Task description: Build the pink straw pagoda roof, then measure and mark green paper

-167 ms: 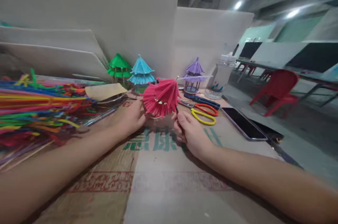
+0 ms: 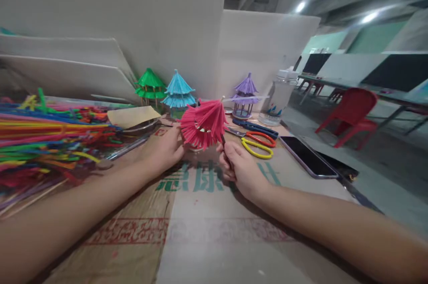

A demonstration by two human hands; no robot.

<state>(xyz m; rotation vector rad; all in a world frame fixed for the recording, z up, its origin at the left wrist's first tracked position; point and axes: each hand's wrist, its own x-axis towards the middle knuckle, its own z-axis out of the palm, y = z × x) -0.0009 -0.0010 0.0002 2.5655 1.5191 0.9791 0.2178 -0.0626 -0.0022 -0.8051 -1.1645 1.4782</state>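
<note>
A pinkish-red fringed pavilion model (image 2: pixel 209 121) is tilted over the middle of the table, its two-tier roof toward me. My right hand (image 2: pixel 236 163) is closed on a dark stick at the model's lower right. At the model's left edge is my left hand (image 2: pixel 170 143), its thumb toward the model and its fingertips partly hidden behind the fringe, so its grip is unclear. Behind stand a green pavilion (image 2: pixel 150 84), a light blue pavilion (image 2: pixel 178 90) and a purple pavilion (image 2: pixel 246 92).
Colourful pipe-cleaner strips (image 2: pixel 50 137) pile up at the left. Yellow-handled scissors (image 2: pixel 257 149), orange-handled scissors (image 2: pixel 261 137), dark blue pliers (image 2: pixel 256 128), a phone (image 2: pixel 308 157) and a clear bottle (image 2: pixel 278 96) lie or stand at the right. A red chair (image 2: pixel 349 114) is beyond.
</note>
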